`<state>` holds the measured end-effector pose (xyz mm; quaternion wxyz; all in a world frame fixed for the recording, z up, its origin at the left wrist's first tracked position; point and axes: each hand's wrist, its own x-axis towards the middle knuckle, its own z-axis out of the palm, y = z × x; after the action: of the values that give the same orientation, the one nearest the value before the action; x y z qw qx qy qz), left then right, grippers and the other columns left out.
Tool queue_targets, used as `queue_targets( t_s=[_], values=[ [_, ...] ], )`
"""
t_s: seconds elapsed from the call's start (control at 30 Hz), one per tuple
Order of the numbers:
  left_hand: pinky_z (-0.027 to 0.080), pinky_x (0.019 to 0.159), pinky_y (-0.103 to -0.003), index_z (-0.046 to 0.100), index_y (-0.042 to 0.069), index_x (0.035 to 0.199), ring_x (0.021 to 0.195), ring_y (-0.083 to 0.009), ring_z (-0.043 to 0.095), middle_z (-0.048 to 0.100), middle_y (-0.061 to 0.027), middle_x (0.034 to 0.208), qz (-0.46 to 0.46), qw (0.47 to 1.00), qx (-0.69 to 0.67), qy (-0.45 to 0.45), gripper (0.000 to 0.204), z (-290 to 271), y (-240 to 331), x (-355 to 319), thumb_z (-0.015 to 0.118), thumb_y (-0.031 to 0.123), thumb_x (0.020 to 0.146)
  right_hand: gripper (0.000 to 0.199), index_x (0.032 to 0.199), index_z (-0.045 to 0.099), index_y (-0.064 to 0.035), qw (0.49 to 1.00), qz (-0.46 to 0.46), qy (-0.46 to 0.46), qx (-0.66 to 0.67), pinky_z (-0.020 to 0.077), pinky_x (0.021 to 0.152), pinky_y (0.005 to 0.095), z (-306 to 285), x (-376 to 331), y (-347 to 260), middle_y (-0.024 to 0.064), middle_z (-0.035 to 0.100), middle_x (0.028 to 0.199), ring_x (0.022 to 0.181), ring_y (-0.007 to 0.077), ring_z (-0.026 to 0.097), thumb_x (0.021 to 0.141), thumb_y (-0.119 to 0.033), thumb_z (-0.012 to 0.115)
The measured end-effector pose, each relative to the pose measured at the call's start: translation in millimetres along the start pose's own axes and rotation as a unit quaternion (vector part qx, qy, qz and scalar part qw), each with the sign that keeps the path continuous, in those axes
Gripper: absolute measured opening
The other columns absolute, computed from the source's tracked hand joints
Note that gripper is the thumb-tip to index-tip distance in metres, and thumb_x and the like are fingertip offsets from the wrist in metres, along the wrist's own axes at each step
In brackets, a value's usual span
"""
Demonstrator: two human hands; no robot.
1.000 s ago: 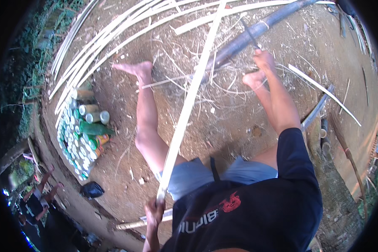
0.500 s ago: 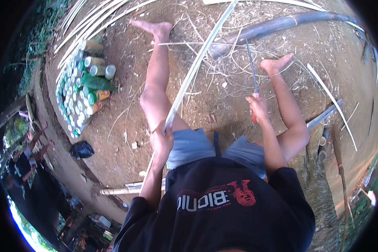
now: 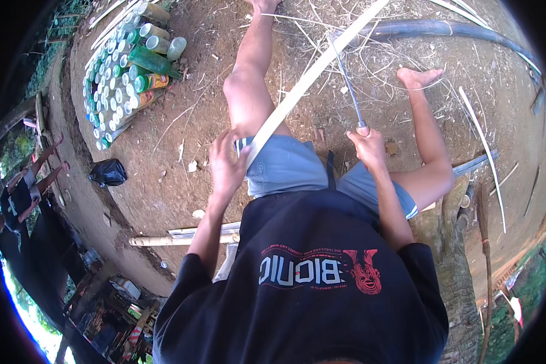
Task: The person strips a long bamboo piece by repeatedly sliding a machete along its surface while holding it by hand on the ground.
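Note:
My left hand [image 3: 227, 165] has its fingers spread beside the lower part of a long pale bamboo strip [image 3: 306, 82]. The fingertips are close to the strip's edge; whether they touch it is hard to tell. The strip slants over my left thigh and up to the right, past the top edge. My right hand [image 3: 370, 147] is closed round the handle of a long, narrow-bladed knife [image 3: 350, 91], above my right thigh. Its blade points away from me, and its tip end meets or overlaps the strip.
A dark bamboo pole [image 3: 418, 28] lies at the far right among thin shavings [image 3: 382, 79]. Several bottles [image 3: 124, 79] are stacked at the left, near a black plastic bag [image 3: 108, 173]. A broom [image 3: 484, 224] lies at the right. Another person [image 3: 27, 188] is at far left.
My left hand has loosened from the strip and its fingers have spread. The strip now shows its broad face. The view has shifted, and the knife still sits in my right hand.

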<state>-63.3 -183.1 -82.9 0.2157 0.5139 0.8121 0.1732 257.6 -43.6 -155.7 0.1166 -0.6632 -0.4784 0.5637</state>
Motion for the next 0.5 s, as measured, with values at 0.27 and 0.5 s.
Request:
queue_targets(
  t_s=[0.27,0.5],
  values=[
    [0.048,0.055,-0.044,0.066,0.000,0.077,0.060,-0.0359,0.066,0.063,-0.0206,0.062,-0.260,0.936,-0.089,-0.220,0.060,-56.4,-116.5,-113.2,0.047,0.053,0.096,0.032,0.064,0.049,-0.0119,0.993,0.055,0.004,0.107,0.0336,0.037,0.0271,-5.4,-9.9,12.6,-0.0033,0.048,0.052,0.040,0.0065,0.044,0.084,-0.017,0.073],
    [0.040,0.051,-0.041,0.061,-0.002,0.075,0.049,-0.0196,0.047,0.048,-0.0149,0.053,-0.198,0.977,0.056,-0.065,0.053,-40.3,-62.9,-147.3,0.049,0.044,0.099,0.026,0.072,0.052,-0.0117,0.973,0.077,0.047,0.211,0.0346,0.035,0.0253,2.0,-8.9,10.2,-0.0037,0.047,0.052,0.039,0.0066,0.044,0.085,-0.015,0.073]
  ],
)
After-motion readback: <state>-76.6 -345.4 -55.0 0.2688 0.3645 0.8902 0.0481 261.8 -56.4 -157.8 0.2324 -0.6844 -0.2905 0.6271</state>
